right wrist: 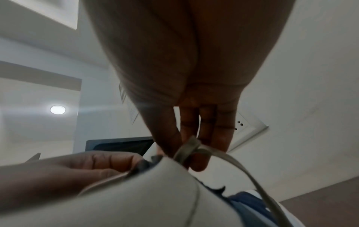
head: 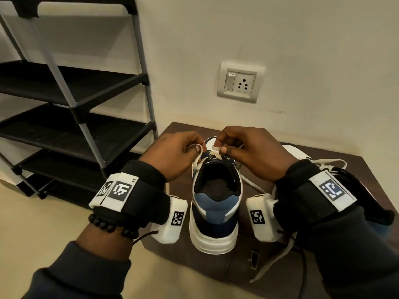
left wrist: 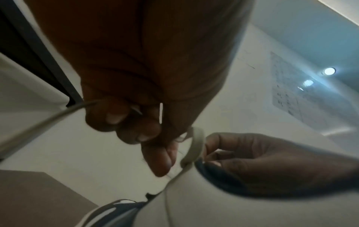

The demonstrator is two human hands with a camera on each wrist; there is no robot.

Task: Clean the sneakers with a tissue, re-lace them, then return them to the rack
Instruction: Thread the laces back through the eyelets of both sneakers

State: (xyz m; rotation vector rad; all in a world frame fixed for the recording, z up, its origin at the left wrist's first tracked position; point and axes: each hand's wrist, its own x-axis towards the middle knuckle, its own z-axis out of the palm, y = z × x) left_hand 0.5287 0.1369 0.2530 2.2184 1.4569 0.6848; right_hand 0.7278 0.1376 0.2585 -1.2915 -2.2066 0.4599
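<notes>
A white and blue sneaker (head: pixel 216 203) stands on a dark wooden board (head: pixel 254 264), heel toward me. Its off-white lace (head: pixel 197 157) crosses over the tongue. My left hand (head: pixel 183 148) pinches one loop of the lace at the sneaker's left. To the right, my right hand (head: pixel 228 145) pinches a second loop of the lace (head: pixel 216 147) above the tongue. In the left wrist view the left hand (left wrist: pixel 147 130) grips the lace (left wrist: pixel 196 147). The right wrist view shows the right hand (right wrist: pixel 192 147) pinching the lace (right wrist: pixel 186 150) over the sneaker (right wrist: pixel 136 192). A second white sneaker (head: pixel 299 152) lies behind the right hand, mostly hidden.
A black shoe rack (head: pixel 71 108) with several bare shelves stands at the left against the wall. A wall socket (head: pixel 239 83) sits above the board. Loose lace (head: pixel 274 262) trails off the board's right front. Beige floor (head: pixel 43 229) lies at the left.
</notes>
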